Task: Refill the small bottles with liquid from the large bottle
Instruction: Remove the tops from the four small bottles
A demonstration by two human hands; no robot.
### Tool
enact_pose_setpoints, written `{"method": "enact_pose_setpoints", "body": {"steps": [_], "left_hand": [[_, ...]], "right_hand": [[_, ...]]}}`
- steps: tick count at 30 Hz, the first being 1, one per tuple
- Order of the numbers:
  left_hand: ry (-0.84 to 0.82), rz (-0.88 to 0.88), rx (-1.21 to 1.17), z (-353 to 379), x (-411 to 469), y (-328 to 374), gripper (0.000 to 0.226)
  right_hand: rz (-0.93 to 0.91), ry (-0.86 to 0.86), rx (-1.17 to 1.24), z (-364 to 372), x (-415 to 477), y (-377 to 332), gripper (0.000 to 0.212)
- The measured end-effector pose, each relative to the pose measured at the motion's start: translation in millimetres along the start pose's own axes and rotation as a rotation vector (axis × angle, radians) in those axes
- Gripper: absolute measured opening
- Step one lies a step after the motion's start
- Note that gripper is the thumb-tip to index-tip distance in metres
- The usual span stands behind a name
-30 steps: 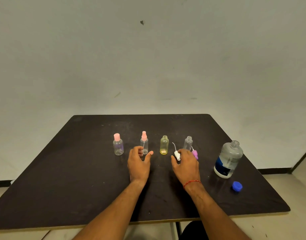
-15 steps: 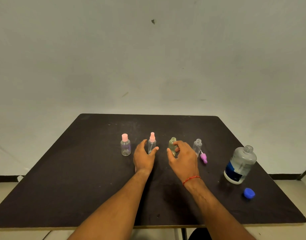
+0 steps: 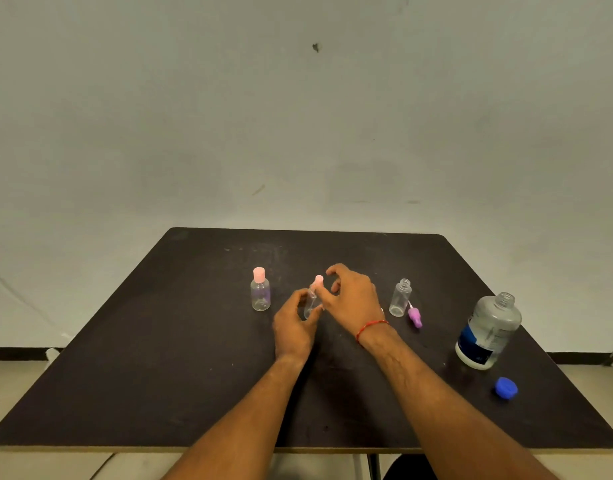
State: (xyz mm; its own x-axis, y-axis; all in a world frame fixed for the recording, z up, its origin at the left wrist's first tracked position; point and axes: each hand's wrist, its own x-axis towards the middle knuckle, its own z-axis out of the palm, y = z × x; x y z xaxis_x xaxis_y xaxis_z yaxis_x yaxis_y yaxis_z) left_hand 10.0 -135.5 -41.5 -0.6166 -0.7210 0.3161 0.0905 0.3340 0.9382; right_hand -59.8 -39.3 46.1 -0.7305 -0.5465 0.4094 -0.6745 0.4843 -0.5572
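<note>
While left hand (image 3: 294,323) grips the spray bottle (image 3: 310,302) and right hand (image 3: 353,299) curls over its pink top (image 3: 319,279) (contact unclear), keep the base down, twist gently.

Left hand (image 3: 294,327): palm turned inward, fingers and thumb curled round spray bottle (image 3: 318,280) body. Right hand (image 3: 355,299): fingers arched, curled; thumb tip beside bottle neck, contact unclear. Left forearm (image 3: 249,417), right forearm (image 3: 447,403) reach forward, converging.

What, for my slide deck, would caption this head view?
Left hand grips a small clear plastic spray bottle while the right hand curls at its pink top, large clear bottle uncapped nearby.
</note>
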Motion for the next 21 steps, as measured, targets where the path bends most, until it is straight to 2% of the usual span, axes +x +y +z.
{"method": "enact_pose_setpoints", "body": {"steps": [4, 12, 21], "left_hand": [[0.009, 0.032, -0.019, -8.9, -13.5, 4.0, 0.029], [-0.025, 0.001, 0.035, -15.0, -21.4, 2.6, 0.034], [-0.089, -0.020, 0.061, -13.4, -18.3, 2.1, 0.029]], "right_hand": [[-0.003, -0.140, -0.040, 3.7, 3.7, -8.8, 0.021], [-0.058, -0.193, -0.096, 4.0, 1.4, -16.0, 0.014], [-0.149, -0.276, 0.008, -2.1, 2.4, -6.9, 0.006]]}}
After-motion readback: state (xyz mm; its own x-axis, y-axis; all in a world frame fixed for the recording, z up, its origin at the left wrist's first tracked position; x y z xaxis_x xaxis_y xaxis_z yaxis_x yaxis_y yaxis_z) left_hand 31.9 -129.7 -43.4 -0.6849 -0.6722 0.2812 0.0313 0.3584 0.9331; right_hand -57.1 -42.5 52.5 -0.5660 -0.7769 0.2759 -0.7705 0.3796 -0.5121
